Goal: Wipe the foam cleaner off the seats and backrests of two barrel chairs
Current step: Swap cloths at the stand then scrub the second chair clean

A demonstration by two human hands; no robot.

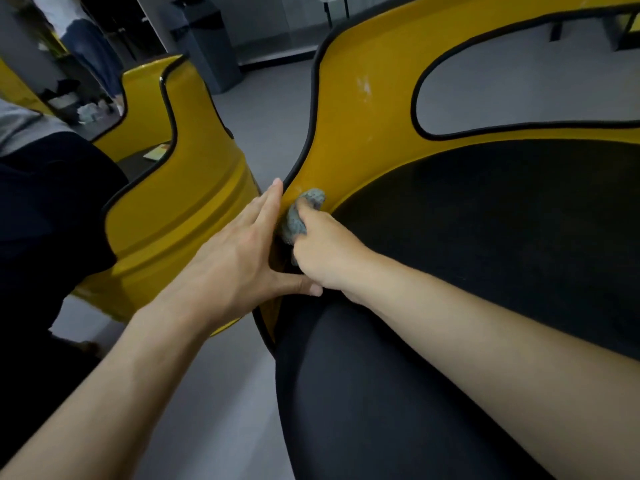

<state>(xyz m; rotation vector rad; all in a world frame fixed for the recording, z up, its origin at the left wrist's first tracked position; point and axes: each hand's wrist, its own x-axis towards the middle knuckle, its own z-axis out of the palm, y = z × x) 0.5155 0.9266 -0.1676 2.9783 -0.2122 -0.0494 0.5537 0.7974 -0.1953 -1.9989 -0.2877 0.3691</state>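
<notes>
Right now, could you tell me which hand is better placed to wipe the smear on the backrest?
Likely the right hand: it grips the grey cloth against the backrest below the smear; the left hand braces the rim.

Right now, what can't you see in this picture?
Head view:
- Right hand: fingertips buried in the grey cloth.
- Near chair's seat, front part: covered by the person's leg and right forearm.
- Second chair: seat mostly behind its own yellow wall.
- Foam on the black seat: too dark to tell.
</notes>
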